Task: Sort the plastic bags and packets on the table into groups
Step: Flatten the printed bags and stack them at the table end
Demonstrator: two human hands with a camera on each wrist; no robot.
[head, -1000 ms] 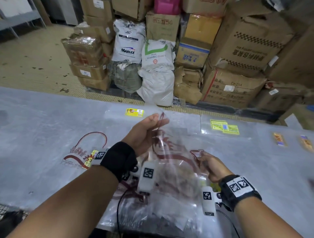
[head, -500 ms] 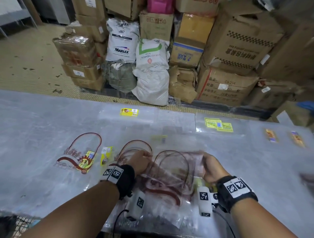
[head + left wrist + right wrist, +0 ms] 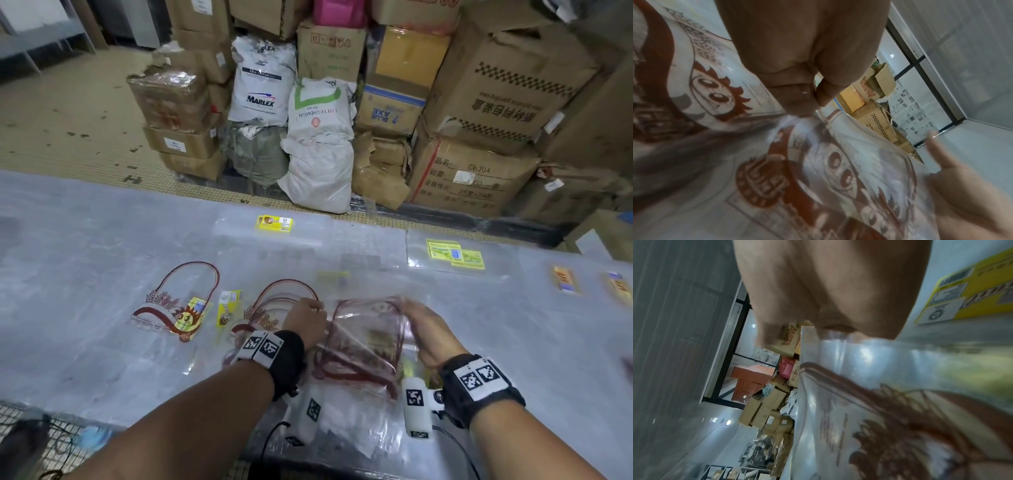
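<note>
A clear plastic bag with red-brown print [image 3: 366, 339] hangs low over the table between my hands. My left hand [image 3: 305, 322] pinches its left top edge between thumb and forefinger [image 3: 813, 104]. On the other side my right hand [image 3: 424, 329] grips the bag's right edge, fingers curled over the plastic [image 3: 838, 331]. A matching red-print bag [image 3: 274, 301] lies flat just beneath my left hand. One more like it, with a yellow sun face [image 3: 178, 308], lies further left. The held bag's cartoon print [image 3: 818, 170] fills the left wrist view.
A small yellow packet [image 3: 227, 306] lies between the two flat bags. Clear bags with yellow labels [image 3: 274, 222] [image 3: 455, 253] lie at the table's far edge, orange packets [image 3: 565, 279] at the right. A loose pile of bags [image 3: 342, 428] sits at the near edge. Boxes and sacks stand beyond.
Both hands have brought the red-print bag down from chest height to just above the table, beside the flat bag on the left.
</note>
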